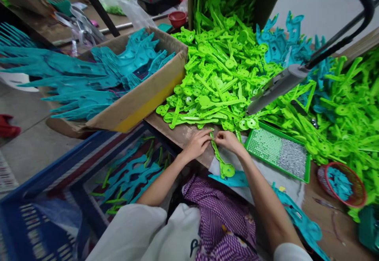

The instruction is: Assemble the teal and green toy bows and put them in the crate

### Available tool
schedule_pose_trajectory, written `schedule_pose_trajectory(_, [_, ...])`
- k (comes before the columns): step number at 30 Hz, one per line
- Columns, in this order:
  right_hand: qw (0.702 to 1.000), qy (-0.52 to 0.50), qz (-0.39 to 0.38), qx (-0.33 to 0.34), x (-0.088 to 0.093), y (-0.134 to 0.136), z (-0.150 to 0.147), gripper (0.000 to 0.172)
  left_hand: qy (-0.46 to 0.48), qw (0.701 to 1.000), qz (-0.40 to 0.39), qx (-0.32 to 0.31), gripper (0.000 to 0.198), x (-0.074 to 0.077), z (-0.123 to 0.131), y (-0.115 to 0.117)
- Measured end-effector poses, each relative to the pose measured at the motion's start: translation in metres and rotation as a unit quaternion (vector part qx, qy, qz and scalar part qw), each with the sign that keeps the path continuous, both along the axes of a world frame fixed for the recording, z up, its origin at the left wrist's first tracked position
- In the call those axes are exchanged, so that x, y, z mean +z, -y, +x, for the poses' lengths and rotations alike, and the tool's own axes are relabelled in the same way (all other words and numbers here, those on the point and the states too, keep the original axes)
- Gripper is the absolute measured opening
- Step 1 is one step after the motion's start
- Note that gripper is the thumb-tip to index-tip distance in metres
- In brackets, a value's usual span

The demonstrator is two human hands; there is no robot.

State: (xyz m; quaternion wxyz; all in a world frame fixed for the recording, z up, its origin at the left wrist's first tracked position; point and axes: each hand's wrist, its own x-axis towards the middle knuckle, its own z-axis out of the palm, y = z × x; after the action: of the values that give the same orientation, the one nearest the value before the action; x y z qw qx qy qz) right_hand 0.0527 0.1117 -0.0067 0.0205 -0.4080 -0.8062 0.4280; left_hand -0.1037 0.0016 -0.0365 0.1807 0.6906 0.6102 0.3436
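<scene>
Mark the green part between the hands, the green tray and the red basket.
Green part (218,156): head view, its narrow middle.
Green tray (308,169): head view, its right rim.
Red basket (359,188): head view, its right inner wall.

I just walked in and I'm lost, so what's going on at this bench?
A person's left hand holds a green plastic piece near its narrow far end; the right hand, fingers bent, is there too. A heap of green pieces lies ahead, a green tray of small bits to the right, a cardboard box of blue pieces to the left.
</scene>
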Motion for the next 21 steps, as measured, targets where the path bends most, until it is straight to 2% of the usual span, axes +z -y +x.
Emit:
schedule_pose_trajectory(6, [0.997, 0.044, -0.021, 0.054, 0.005, -0.011, -0.004, 0.010, 0.003, 0.999, -0.032, -0.020, 0.015, 0.003, -0.004, -0.003])
schedule_pose_trajectory(10, [0.996, 0.080, -0.014, 0.037, 0.008, -0.009, -0.007, 0.015, 0.004, 0.998, -0.043, -0.044, 0.013, 0.005, -0.009, -0.009])
schedule_pose_trajectory(16, [0.993, 0.113, 0.001, 0.024, 0.010, -0.007, -0.010, 0.017, -0.059, 0.987, -0.087, -0.118, 0.016, 0.014, -0.018, -0.027])
schedule_pose_trajectory(21, [0.991, 0.121, -0.010, 0.058, 0.010, -0.012, -0.010, 0.017, 0.012, 0.992, -0.077, -0.102, 0.020, 0.013, -0.017, -0.029])
